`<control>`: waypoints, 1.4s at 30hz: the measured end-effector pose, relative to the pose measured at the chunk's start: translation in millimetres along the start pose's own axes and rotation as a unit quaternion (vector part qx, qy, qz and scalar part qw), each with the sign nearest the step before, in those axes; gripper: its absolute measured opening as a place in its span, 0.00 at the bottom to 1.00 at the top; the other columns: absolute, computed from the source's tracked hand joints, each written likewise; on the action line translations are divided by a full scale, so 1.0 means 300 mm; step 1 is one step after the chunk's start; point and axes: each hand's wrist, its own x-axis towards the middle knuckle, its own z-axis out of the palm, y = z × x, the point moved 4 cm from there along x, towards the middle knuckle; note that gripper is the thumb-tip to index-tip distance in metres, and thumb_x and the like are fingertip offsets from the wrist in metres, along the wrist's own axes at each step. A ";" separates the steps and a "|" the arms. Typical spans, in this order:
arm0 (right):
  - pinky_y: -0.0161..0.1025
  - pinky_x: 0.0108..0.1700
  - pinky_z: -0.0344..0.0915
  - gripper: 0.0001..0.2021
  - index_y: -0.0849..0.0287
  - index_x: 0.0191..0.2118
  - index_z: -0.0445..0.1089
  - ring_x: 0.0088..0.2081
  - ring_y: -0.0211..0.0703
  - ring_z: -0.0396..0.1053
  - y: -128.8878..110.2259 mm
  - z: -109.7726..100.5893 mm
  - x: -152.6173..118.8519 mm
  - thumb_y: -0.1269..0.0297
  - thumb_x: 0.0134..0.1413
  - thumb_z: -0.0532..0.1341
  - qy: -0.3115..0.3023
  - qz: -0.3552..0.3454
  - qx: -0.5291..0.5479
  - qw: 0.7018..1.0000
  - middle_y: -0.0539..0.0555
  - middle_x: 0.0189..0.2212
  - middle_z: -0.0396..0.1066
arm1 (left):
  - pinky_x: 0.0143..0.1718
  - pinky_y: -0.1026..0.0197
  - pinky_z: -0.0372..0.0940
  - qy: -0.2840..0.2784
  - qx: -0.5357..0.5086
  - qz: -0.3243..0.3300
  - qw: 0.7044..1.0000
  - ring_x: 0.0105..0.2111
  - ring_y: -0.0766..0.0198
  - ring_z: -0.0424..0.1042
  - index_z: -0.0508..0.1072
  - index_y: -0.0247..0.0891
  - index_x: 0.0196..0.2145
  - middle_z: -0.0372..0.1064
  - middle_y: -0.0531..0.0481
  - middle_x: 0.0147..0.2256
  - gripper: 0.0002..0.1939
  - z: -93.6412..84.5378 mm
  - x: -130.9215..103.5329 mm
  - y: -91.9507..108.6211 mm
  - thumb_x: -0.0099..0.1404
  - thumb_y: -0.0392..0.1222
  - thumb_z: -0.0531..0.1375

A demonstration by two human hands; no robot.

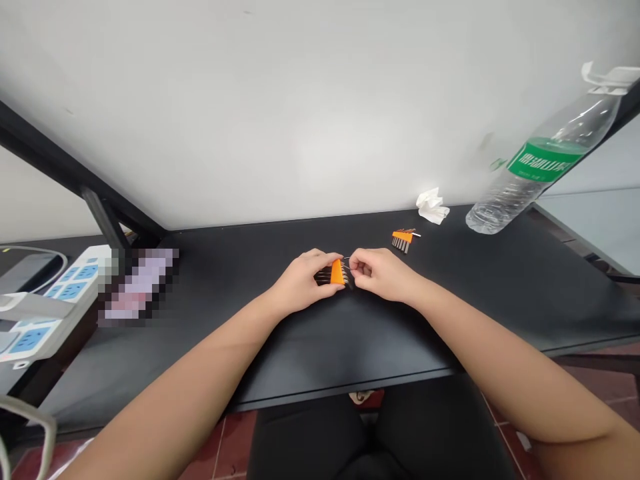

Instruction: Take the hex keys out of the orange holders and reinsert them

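Near the middle of the black table, my left hand grips an orange holder between thumb and fingers. Several dark metal keys stick out of both its sides. Just right of it, my right hand is closed, thumb and fingertips pinched at a thin metal piece beside the holder's edge; the part inside the pinch is hidden. Behind my right hand lies a second orange holder with several metal keys in it.
A crumpled white tissue and a large clear bottle with a green label stand by the wall at the back right. White power strips and a blurred-out object are at the left. The black table has its front edge near my lap.
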 end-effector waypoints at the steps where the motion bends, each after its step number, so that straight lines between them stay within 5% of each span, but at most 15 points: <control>1: 0.34 0.33 0.59 0.04 0.57 0.33 0.66 0.27 0.35 0.64 -0.003 -0.002 0.001 0.74 0.53 0.60 0.008 -0.006 0.004 1.000 0.47 0.27 0.69 | 0.50 0.56 0.70 0.000 -0.002 0.004 1.000 0.43 0.59 0.74 0.74 0.42 0.56 0.75 0.47 0.44 0.27 -0.001 0.000 0.003 0.60 0.47 0.69; 11: 0.39 0.39 0.64 0.10 0.58 0.39 0.74 0.36 0.41 0.67 -0.029 -0.023 -0.016 0.71 0.67 0.55 0.037 -0.101 -0.097 0.990 0.55 0.36 0.70 | 0.53 0.51 0.69 -0.013 0.025 0.009 1.000 0.47 0.54 0.74 0.74 0.44 0.57 0.76 0.46 0.45 0.26 0.009 -0.001 0.013 0.62 0.49 0.68; 16: 0.39 0.37 0.64 0.13 0.57 0.39 0.77 0.34 0.41 0.66 -0.055 -0.017 -0.034 0.70 0.68 0.55 0.017 -0.094 -0.126 0.987 0.55 0.37 0.68 | 0.57 0.48 0.65 -0.028 0.032 0.039 0.998 0.49 0.53 0.73 0.76 0.43 0.55 0.75 0.45 0.45 0.24 0.022 -0.003 0.038 0.62 0.47 0.68; 19: 0.40 0.38 0.65 0.10 0.56 0.39 0.77 0.35 0.41 0.68 -0.064 -0.025 -0.031 0.69 0.67 0.57 0.013 -0.095 -0.037 0.995 0.54 0.36 0.69 | 0.53 0.53 0.68 -0.036 -0.047 0.024 0.998 0.48 0.55 0.73 0.77 0.45 0.53 0.76 0.47 0.44 0.22 0.018 -0.007 0.049 0.61 0.47 0.68; 22: 0.39 0.36 0.66 0.04 0.56 0.38 0.74 0.33 0.40 0.67 -0.039 -0.028 -0.019 0.62 0.61 0.64 0.020 -0.022 0.139 0.990 0.51 0.33 0.69 | 0.46 0.57 0.71 -0.033 -0.136 0.004 0.990 0.43 0.59 0.74 0.78 0.44 0.51 0.75 0.47 0.43 0.22 0.008 -0.014 0.055 0.59 0.46 0.70; 26: 0.35 0.27 0.59 0.20 0.55 0.36 0.63 0.25 0.34 0.60 0.017 0.012 -0.004 0.50 0.51 0.72 0.010 0.093 0.382 0.919 0.46 0.29 0.65 | 0.44 0.58 0.71 -0.015 -0.208 -0.007 0.978 0.40 0.61 0.74 0.78 0.42 0.52 0.74 0.46 0.44 0.25 -0.001 -0.018 0.058 0.58 0.46 0.71; 29: 0.34 0.28 0.57 0.28 0.54 0.37 0.58 0.27 0.34 0.58 0.045 0.051 0.006 0.46 0.44 0.75 -0.016 0.114 0.440 0.891 0.45 0.31 0.63 | 0.47 0.57 0.70 -0.021 -0.220 0.009 0.975 0.41 0.60 0.74 0.77 0.42 0.54 0.74 0.45 0.44 0.25 0.005 -0.019 0.066 0.59 0.46 0.71; 35: 0.34 0.32 0.58 0.30 0.55 0.37 0.59 0.31 0.36 0.58 0.053 0.081 0.012 0.44 0.42 0.76 -0.107 0.093 0.370 0.918 0.45 0.31 0.61 | 0.50 0.56 0.69 -0.062 -0.211 0.063 0.974 0.46 0.57 0.74 0.78 0.43 0.54 0.75 0.45 0.46 0.27 0.026 -0.025 0.096 0.57 0.46 0.72; 39: 0.39 0.36 0.62 0.17 0.56 0.35 0.66 0.33 0.41 0.63 0.059 0.007 0.018 0.46 0.61 0.63 0.011 0.061 0.186 0.981 0.50 0.32 0.65 | 0.44 0.58 0.70 -0.034 -0.132 0.022 0.990 0.39 0.60 0.75 0.75 0.43 0.57 0.75 0.48 0.41 0.28 0.013 -0.025 0.076 0.59 0.48 0.70; 42: 0.42 0.42 0.64 0.08 0.55 0.41 0.73 0.38 0.44 0.68 0.082 -0.036 0.015 0.57 0.65 0.61 0.082 0.059 -0.035 0.994 0.54 0.40 0.68 | 0.47 0.58 0.71 -0.020 -0.103 -0.021 0.994 0.43 0.58 0.76 0.72 0.43 0.58 0.76 0.48 0.47 0.28 0.006 -0.022 0.042 0.61 0.48 0.69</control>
